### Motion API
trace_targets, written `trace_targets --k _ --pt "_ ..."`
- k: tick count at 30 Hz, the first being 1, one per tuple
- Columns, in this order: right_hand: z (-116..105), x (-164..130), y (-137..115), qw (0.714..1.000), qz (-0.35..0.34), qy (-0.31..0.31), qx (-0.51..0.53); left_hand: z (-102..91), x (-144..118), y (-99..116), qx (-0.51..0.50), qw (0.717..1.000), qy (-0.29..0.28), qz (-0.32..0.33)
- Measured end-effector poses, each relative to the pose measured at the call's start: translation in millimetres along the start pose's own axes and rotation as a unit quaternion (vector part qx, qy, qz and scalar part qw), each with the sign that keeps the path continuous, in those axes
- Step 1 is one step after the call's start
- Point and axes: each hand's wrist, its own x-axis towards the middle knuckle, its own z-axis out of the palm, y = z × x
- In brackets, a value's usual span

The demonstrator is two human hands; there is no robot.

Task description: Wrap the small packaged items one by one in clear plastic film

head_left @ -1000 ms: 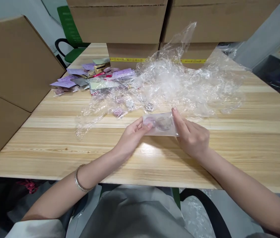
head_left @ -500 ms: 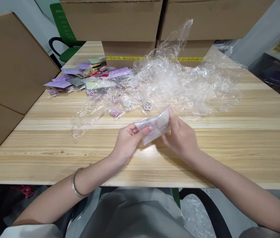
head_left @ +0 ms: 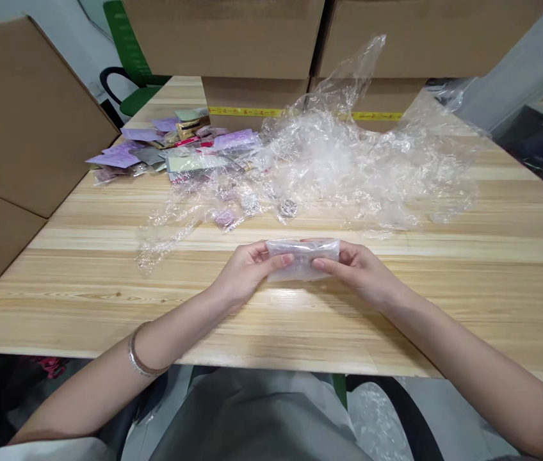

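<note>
head | left hand [head_left: 247, 272], right hand [head_left: 358, 269] grip small clear pouch [head_left: 303, 258] | contents blurred

Between the fingertips of the left hand [head_left: 247, 269] and the right hand [head_left: 355, 267], a small pouch [head_left: 301, 257] of clear, thin plastic film is showing a soft, slightly cloudy sheen. Just beyond the fingers, a heap of crinkled transparent plastic wrap [head_left: 348, 160] is catching glossy highlights, while beneath the fingers the table [head_left: 492, 256] is looking like smooth pale wood with a striped grain and a faint satin shine. Farther out past the left fingers, flat packets [head_left: 175, 147] are looking like glossy film and paper, matt brown cardboard boxes [head_left: 22, 115] are standing around, and a polished metal bangle [head_left: 139, 358] is gleaming on the left wrist.
</note>
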Motion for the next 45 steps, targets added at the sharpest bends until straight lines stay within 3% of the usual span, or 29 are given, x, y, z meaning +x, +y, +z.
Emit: trace_targets --k 7,13,19,22,28,31,34,37,39,43,45 --pt "2.5 -6.5 -9.1 0.995 0.042 -0.054 -0.076 3.4 3.9 3.9 0.062 0.994 0.067 0.055" --pt "18.2 -7.8 -1.8 0.997 0.029 -0.020 -0.070 4.6 7.4 -1.2 0.144 0.986 0.065 0.059" --pt "33.2 -6.3 14.2 0.988 0.022 -0.004 -0.153 10.2 6.2 -5.6 0.351 0.928 0.056 0.113" --pt "32.8 -5.0 17.4 0.993 -0.010 0.010 -0.121 11.4 3.9 -2.8 0.396 0.908 0.053 0.126" --pt "28.5 -3.9 16.4 0.991 -0.025 -0.029 -0.128 9.6 -1.3 6.9 0.461 0.879 0.052 0.109" --pt "28.8 -3.9 14.0 0.992 -0.027 -0.015 -0.125 6.1 -1.3 10.0 0.412 0.903 0.045 0.109" --pt "23.5 -5.1 7.6 0.990 -0.039 0.046 -0.125 -1.4 0.5 9.5 0.318 0.941 0.061 0.103" --pt "-1.3 -8.6 -4.1 0.981 -0.042 0.143 -0.128 -9.7 2.8 7.5 0.261 0.957 0.090 0.091" --pt "-35.5 -11.3 -13.3 0.965 -0.035 0.224 -0.131 -13.3 4.1 6.8 0.246 0.960 0.102 0.083" --pt "-145.2 -7.9 -30.4 0.902 -0.012 0.402 -0.155 -15.6 4.3 7.2 0.265 0.959 0.084 0.058" --pt "-207.2 4.6 -38.9 0.870 -0.048 0.451 -0.194 -16.1 4.2 7.5 0.276 0.958 0.070 0.039"
